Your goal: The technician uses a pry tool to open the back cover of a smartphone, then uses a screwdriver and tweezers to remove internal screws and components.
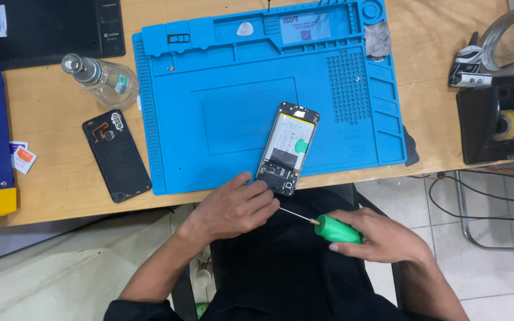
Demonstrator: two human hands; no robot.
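Seeing opened phone (287, 148) on blue mat (221, 107) at counter (55, 125) edge; my left hand (233, 209) fingers pinch its bottom end, right hand (382, 236) clamped on green screwdriver (334, 229), tip w/ left fingers.

Left hand (233, 208) palm down, fingers curled forward, right hand (382, 238) closed in a grip, forearms angled inward

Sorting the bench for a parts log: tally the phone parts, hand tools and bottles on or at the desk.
Phone parts: 2 (opened phone with exposed battery, black plastic back cover)
Hand tools: 1 (green-handled screwdriver in the right hand)
Bottles: 1 (clear glass bottle)
Total: 4
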